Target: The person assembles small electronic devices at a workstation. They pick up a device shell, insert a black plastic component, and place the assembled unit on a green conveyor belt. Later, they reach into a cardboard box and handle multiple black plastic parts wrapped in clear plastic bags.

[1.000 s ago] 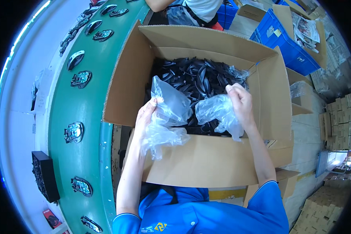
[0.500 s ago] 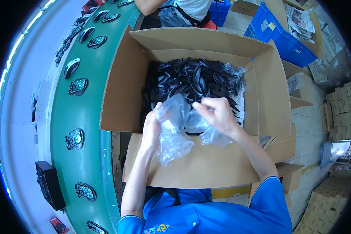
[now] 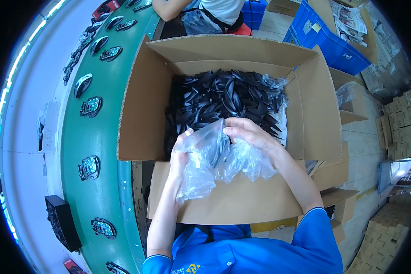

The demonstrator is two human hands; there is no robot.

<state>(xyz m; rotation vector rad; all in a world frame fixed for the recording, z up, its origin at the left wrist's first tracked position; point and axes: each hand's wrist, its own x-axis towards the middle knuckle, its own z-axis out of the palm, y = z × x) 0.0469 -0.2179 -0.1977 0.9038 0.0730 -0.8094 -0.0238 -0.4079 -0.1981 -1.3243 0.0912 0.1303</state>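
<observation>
A crumpled clear plastic bag [image 3: 200,157] is stretched between my two hands over the near edge of an open cardboard box [image 3: 144,107]. My left hand [image 3: 180,150] is closed on the bag's left side. Fingers of my right hand [image 3: 246,131] pinch its upper edge near the middle, with more film bunched beneath the palm. Many curved black plastic pieces [image 3: 223,93] lie loosely heaped inside the box, just beyond my hands. More clear film [image 3: 275,84] lies at the heap's right side. The box's near flap [image 3: 242,201] folds down toward me under the bag.
To the left runs a green workbench [image 3: 109,141] with circuit-board assemblies [image 3: 89,167] spaced along it and a black bin [image 3: 61,223] at its side. Another person [image 3: 214,16] sits beyond the box. Blue crates [image 3: 324,39] and cardboard cartons [image 3: 402,114] stand to the right.
My right hand has moved from a raised fist to pinching the bag's upper edge. The bag is now spread wider between both hands. The view has shifted slightly.
</observation>
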